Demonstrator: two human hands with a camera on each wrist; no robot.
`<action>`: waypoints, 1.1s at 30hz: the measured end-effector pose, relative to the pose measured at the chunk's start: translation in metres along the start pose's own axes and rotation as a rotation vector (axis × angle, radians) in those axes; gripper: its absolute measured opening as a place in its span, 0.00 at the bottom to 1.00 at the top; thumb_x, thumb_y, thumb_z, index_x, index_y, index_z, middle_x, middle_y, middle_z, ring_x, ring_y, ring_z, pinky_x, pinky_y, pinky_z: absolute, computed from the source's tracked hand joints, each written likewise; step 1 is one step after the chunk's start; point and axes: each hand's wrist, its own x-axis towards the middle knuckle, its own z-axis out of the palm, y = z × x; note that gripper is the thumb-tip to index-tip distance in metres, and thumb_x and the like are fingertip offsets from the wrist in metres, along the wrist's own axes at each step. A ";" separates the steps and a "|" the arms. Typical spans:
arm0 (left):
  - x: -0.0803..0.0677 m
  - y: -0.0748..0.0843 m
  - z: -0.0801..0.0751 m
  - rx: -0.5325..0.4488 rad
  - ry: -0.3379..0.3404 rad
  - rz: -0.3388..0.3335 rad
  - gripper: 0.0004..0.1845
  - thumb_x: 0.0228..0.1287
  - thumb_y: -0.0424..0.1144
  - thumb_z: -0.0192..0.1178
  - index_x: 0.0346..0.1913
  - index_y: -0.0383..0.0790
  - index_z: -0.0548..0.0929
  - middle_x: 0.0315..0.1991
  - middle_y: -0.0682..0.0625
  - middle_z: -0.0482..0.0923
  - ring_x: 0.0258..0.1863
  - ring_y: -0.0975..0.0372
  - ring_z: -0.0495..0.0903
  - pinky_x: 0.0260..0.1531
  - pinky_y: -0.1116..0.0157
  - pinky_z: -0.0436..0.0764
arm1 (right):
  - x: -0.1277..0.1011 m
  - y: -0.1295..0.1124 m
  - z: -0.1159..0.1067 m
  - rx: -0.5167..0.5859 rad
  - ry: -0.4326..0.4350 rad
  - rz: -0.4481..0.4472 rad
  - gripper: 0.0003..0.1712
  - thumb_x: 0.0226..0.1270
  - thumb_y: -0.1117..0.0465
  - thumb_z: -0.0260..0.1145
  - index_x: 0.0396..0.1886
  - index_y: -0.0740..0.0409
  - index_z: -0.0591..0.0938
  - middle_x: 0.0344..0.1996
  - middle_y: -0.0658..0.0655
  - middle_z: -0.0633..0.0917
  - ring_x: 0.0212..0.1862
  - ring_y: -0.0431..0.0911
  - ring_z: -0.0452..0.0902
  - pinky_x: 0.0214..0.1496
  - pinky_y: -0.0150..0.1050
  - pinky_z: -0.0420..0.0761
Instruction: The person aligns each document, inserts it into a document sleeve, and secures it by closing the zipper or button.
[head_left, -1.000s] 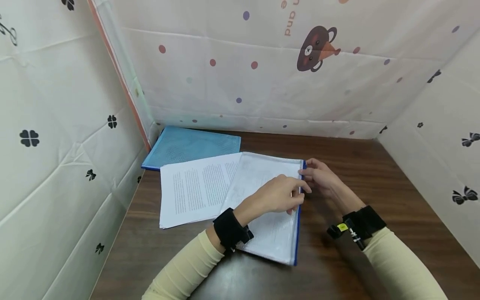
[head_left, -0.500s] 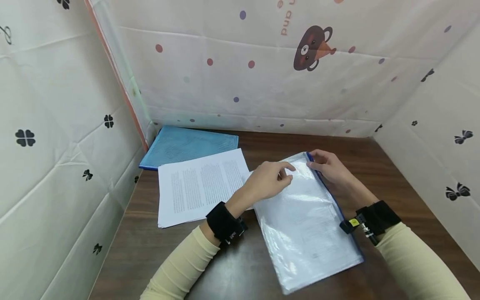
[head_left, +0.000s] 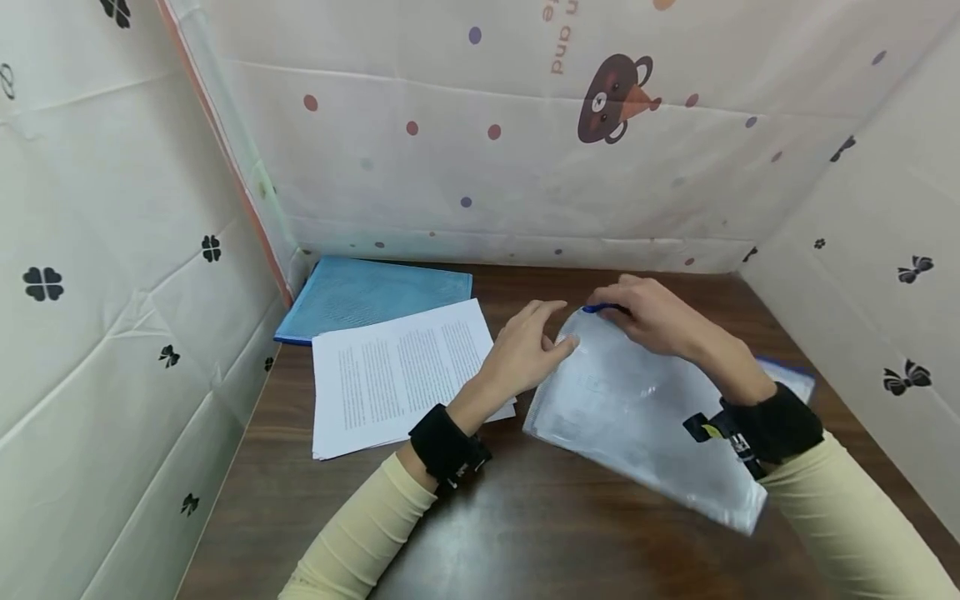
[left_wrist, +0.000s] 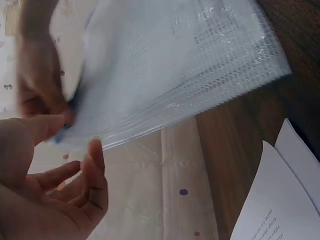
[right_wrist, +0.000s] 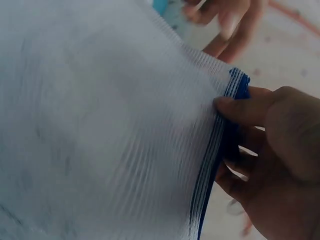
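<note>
A clear mesh-textured zip file pouch [head_left: 630, 417] with a blue edge hangs tilted above the right half of the table. My right hand [head_left: 660, 317] pinches it at a top corner, thumb on the near face of the blue zip edge [right_wrist: 212, 155] in the right wrist view. Faint print shows through the pouch. Close to that same corner is my left hand [head_left: 521, 354], its thumb and fingers spread apart; in the left wrist view its fingertips [left_wrist: 95, 150] lie beside the pouch's rim, and whether they touch it I cannot tell. A stack of printed sheets [head_left: 397, 375] lies left of the hands.
Behind the sheets, a blue zip pouch [head_left: 375, 292] lies flat at the table's back left. The brown wooden table [head_left: 480, 525] is enclosed by white patterned cloth walls [head_left: 420, 167] at the back and both sides.
The clear pouch has come off the printed sheets, moved right and turned, its blue edge swinging toward the back. My right hand has turned over with it; my left hand has shifted left and spread.
</note>
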 end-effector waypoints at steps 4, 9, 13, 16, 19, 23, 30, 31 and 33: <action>0.000 -0.001 -0.002 -0.070 0.025 0.043 0.28 0.81 0.53 0.59 0.76 0.44 0.75 0.43 0.54 0.84 0.30 0.70 0.79 0.30 0.69 0.79 | 0.011 -0.029 -0.009 -0.162 0.064 -0.122 0.15 0.68 0.77 0.70 0.49 0.60 0.90 0.38 0.56 0.89 0.39 0.50 0.76 0.40 0.46 0.80; 0.000 -0.003 -0.010 -0.150 0.089 0.107 0.21 0.86 0.45 0.53 0.71 0.41 0.80 0.33 0.53 0.88 0.30 0.63 0.87 0.23 0.68 0.77 | 0.017 -0.047 -0.010 -0.204 0.155 -0.207 0.18 0.66 0.77 0.72 0.54 0.62 0.90 0.34 0.56 0.86 0.36 0.49 0.70 0.35 0.43 0.75; 0.001 -0.003 -0.015 -0.142 0.086 0.121 0.19 0.87 0.40 0.50 0.70 0.39 0.81 0.35 0.49 0.90 0.32 0.58 0.90 0.18 0.67 0.73 | 0.016 -0.049 -0.006 -0.123 0.157 -0.164 0.17 0.71 0.75 0.70 0.58 0.63 0.87 0.38 0.55 0.85 0.38 0.47 0.72 0.37 0.42 0.76; 0.001 -0.004 -0.016 -0.141 0.071 0.118 0.18 0.87 0.40 0.50 0.69 0.39 0.82 0.37 0.48 0.90 0.32 0.59 0.90 0.18 0.67 0.72 | 0.014 -0.050 -0.004 -0.096 0.153 -0.131 0.12 0.75 0.71 0.68 0.55 0.62 0.86 0.42 0.55 0.85 0.41 0.46 0.76 0.40 0.44 0.79; 0.001 -0.004 -0.016 -0.139 0.065 0.119 0.18 0.87 0.40 0.51 0.66 0.40 0.83 0.36 0.49 0.90 0.32 0.59 0.90 0.17 0.67 0.71 | 0.013 -0.050 -0.004 -0.114 0.170 -0.117 0.08 0.76 0.69 0.68 0.51 0.61 0.85 0.41 0.55 0.85 0.40 0.46 0.77 0.40 0.44 0.81; 0.001 -0.003 -0.015 -0.143 0.062 0.128 0.17 0.87 0.40 0.51 0.64 0.39 0.85 0.36 0.48 0.90 0.32 0.59 0.90 0.16 0.67 0.69 | 0.012 -0.048 -0.007 -0.184 0.215 -0.146 0.07 0.73 0.68 0.71 0.47 0.59 0.84 0.35 0.54 0.84 0.36 0.48 0.78 0.37 0.46 0.80; 0.001 -0.001 -0.017 -0.168 0.070 0.139 0.16 0.86 0.43 0.51 0.57 0.41 0.88 0.35 0.49 0.90 0.31 0.59 0.91 0.15 0.66 0.66 | 0.007 -0.044 -0.017 -0.245 0.260 -0.173 0.08 0.69 0.67 0.74 0.45 0.58 0.86 0.32 0.54 0.85 0.35 0.51 0.78 0.37 0.50 0.77; 0.001 0.000 -0.017 -0.172 0.072 0.139 0.16 0.86 0.44 0.51 0.56 0.41 0.88 0.34 0.49 0.90 0.31 0.59 0.91 0.15 0.66 0.66 | 0.007 -0.044 -0.018 -0.247 0.261 -0.172 0.07 0.69 0.67 0.74 0.45 0.58 0.86 0.32 0.54 0.86 0.35 0.51 0.78 0.37 0.50 0.78; 0.001 0.000 -0.016 -0.176 0.073 0.140 0.17 0.86 0.45 0.51 0.55 0.42 0.88 0.33 0.49 0.89 0.31 0.59 0.91 0.15 0.66 0.66 | 0.006 -0.044 -0.020 -0.248 0.262 -0.172 0.07 0.69 0.67 0.74 0.45 0.59 0.87 0.32 0.55 0.86 0.35 0.52 0.79 0.37 0.50 0.78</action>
